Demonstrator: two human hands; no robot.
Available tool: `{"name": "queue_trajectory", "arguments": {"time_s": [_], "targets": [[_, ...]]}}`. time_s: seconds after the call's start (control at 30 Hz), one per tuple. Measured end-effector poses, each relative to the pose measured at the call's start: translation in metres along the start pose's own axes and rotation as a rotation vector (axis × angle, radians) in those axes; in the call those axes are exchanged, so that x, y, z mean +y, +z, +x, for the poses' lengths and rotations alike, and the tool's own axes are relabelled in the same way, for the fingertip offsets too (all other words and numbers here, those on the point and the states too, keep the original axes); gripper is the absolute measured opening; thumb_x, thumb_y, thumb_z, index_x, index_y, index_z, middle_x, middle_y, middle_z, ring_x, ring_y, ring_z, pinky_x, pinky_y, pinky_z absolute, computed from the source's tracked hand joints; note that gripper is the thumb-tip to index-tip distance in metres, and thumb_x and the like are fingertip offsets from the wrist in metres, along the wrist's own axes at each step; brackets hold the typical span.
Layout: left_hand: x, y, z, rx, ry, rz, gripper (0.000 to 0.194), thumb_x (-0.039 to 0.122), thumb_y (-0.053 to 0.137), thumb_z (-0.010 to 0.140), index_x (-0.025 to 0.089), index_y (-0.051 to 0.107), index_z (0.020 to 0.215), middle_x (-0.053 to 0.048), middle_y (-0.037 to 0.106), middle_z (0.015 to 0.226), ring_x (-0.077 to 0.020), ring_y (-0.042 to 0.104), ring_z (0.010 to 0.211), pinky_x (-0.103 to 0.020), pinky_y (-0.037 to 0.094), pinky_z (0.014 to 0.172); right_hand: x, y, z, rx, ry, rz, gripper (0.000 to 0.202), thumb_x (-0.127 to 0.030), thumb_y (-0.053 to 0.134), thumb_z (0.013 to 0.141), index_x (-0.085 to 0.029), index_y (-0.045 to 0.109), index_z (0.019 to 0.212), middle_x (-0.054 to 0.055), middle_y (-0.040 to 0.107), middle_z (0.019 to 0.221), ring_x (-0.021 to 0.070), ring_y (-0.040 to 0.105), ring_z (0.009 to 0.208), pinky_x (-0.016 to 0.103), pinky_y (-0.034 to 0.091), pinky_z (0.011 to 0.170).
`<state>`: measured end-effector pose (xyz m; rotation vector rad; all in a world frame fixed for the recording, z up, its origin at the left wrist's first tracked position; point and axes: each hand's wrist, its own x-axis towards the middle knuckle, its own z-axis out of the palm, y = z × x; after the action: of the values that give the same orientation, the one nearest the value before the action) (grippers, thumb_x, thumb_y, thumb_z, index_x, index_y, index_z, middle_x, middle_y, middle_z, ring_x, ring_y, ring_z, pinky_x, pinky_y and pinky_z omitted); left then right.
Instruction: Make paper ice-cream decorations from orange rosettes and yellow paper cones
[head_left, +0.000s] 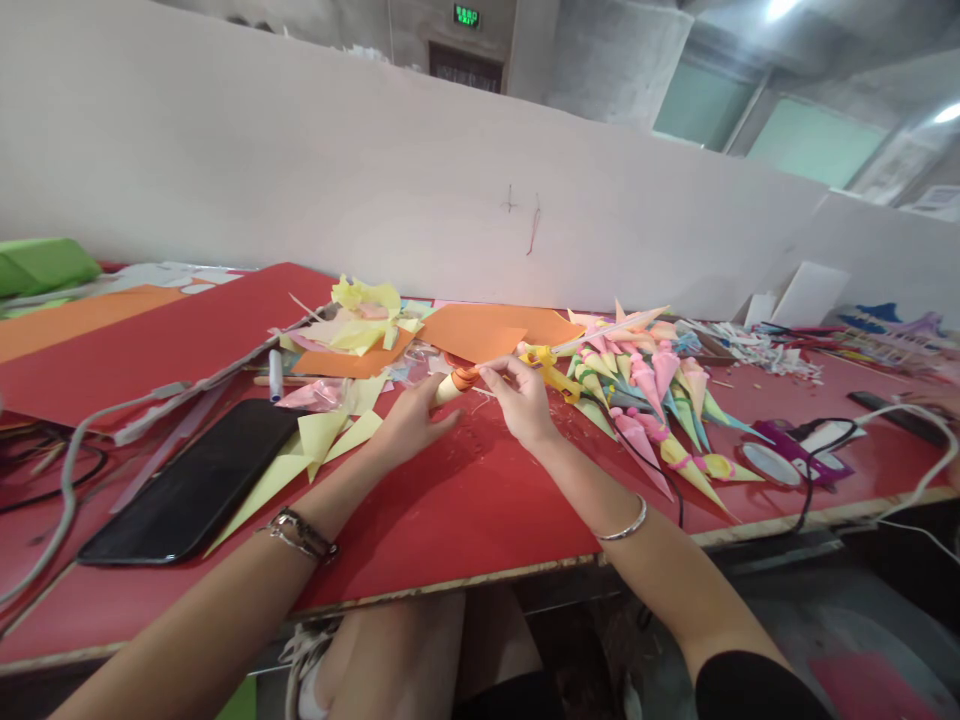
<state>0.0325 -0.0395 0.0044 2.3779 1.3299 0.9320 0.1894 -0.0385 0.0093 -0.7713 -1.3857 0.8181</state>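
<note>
My left hand (409, 420) is closed around a small pale yellow paper cone (448, 390) with orange paper wound about its far end. The fingertips of my right hand (523, 405) pinch the orange strip (466, 376) at that end. Most of the cone is hidden inside my left hand. Just beyond my right hand lies a yellow glue gun (555, 375), its black cord running toward the table edge. To the right is a pile of paper cones (645, 380) in pink, yellow, green and blue.
A black phone (191, 485) and yellow paper pieces (319, 445) lie on the left of the red table (450, 520). Behind them are a marker (275, 375), large red sheets (187, 345) and orange paper (487, 330). A purple tape dispenser (814, 455) and loose cords are at right. A white partition (375, 180) stands behind.
</note>
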Motion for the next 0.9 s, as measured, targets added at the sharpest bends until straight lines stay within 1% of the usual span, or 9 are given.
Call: {"name": "queue_trajectory", "arguments": {"time_s": [0.13,0.27,0.33,0.47,0.53,0.77,0.9], "targets": [[-0.0003,-0.0005,0.0001,0.006,0.005,-0.026,0.025,0.03,0.05,0.072,0.014,0.049,0.092,-0.004,0.055,0.081,-0.016,0.049,0.071,-0.026,0.038,0.062,0.0,0.0013,-0.0003,0.01,-0.011,0.005,0.013,-0.032,0.056,0.073,-0.019,0.058,0.072,0.001,0.064,0.076,0.0132,0.06,0.075,0.028,0.049,0.072],[-0.0013,-0.0018,0.0006,0.043,0.001,-0.047,0.021,0.028,0.047,0.074,0.013,0.05,0.089,-0.006,0.055,0.085,-0.016,0.049,0.071,-0.026,0.038,0.062,0.0016,0.0022,-0.0006,-0.013,-0.029,0.027,0.014,-0.032,0.057,0.073,-0.019,0.061,0.077,0.002,0.066,0.082,0.0137,0.06,0.08,0.029,0.048,0.076],[-0.0015,-0.0025,0.001,0.073,0.008,-0.028,0.021,0.027,0.048,0.074,0.013,0.05,0.09,-0.006,0.054,0.085,-0.0156,0.048,0.07,-0.026,0.038,0.062,0.0025,0.0025,-0.0008,-0.011,-0.02,0.037,0.015,-0.033,0.059,0.072,-0.019,0.062,0.078,0.002,0.066,0.082,0.014,0.061,0.079,0.03,0.049,0.076],[-0.0025,-0.0025,0.0009,0.108,0.025,0.041,0.027,0.025,0.048,0.074,0.014,0.05,0.098,-0.003,0.052,0.08,-0.0148,0.046,0.065,-0.026,0.037,0.06,0.0031,0.0027,-0.0012,0.01,-0.016,0.047,0.014,-0.032,0.061,0.07,-0.019,0.062,0.076,0.002,0.066,0.078,0.014,0.061,0.075,0.029,0.05,0.072],[-0.0035,-0.002,0.0005,0.125,0.038,0.074,0.029,0.025,0.047,0.075,0.013,0.05,0.101,-0.003,0.052,0.079,-0.0154,0.047,0.067,-0.026,0.038,0.061,0.0031,0.0027,-0.0013,0.017,-0.02,0.045,0.013,-0.031,0.061,0.07,-0.018,0.062,0.074,0.002,0.065,0.076,0.0137,0.061,0.073,0.028,0.05,0.07],[-0.0047,-0.0025,-0.0022,0.167,0.06,0.177,0.029,0.025,0.046,0.078,0.015,0.048,0.105,-0.009,0.053,0.095,-0.022,0.052,0.085,-0.031,0.042,0.068,0.0042,0.0018,-0.0011,0.023,-0.004,-0.018,0.014,-0.033,0.06,0.07,-0.019,0.06,0.073,0.001,0.064,0.073,0.0139,0.06,0.071,0.028,0.048,0.069],[-0.004,-0.0033,-0.0027,0.165,0.064,0.203,0.028,0.024,0.046,0.077,0.016,0.047,0.105,-0.01,0.053,0.101,-0.0243,0.052,0.093,-0.034,0.043,0.073,0.0045,0.0016,-0.0013,0.033,-0.007,-0.086,0.013,-0.032,0.056,0.072,-0.019,0.056,0.071,0.0,0.061,0.07,0.0125,0.057,0.065,0.026,0.046,0.062]]}}
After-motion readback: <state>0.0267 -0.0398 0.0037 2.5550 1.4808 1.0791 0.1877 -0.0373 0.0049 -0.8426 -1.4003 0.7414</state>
